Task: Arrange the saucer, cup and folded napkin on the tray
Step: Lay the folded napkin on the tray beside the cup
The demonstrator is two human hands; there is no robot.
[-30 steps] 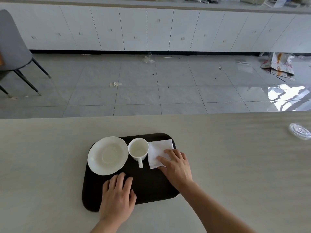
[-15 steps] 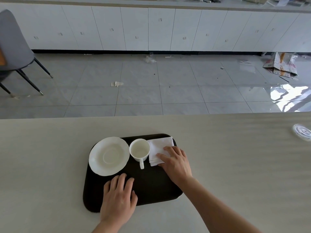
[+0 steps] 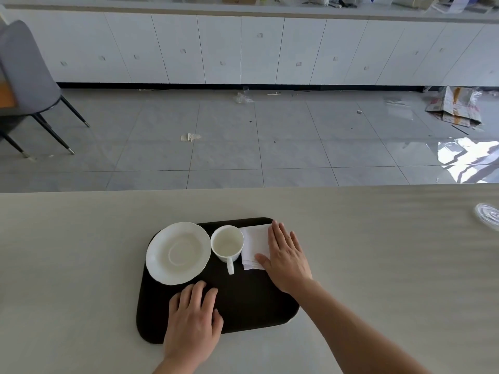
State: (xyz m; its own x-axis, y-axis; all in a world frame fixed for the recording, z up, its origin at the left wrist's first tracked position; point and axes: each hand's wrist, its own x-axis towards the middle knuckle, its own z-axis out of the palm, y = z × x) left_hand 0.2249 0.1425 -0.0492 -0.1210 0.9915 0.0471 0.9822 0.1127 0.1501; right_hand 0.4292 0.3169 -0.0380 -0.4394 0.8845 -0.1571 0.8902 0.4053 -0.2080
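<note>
On the dark tray near the table's front edge, the saucer fills the far-left corner, the cup stands just beside it with its handle toward the person, and the folded napkin lies at the far-right corner. The right hand lies flat on the napkin's right side, fingers together and extended, gripping nothing — likely pressing it smooth and square. The left hand rests palm-down, fingers loosely curled, on the tray's near edge — apparently steadying it.
</note>
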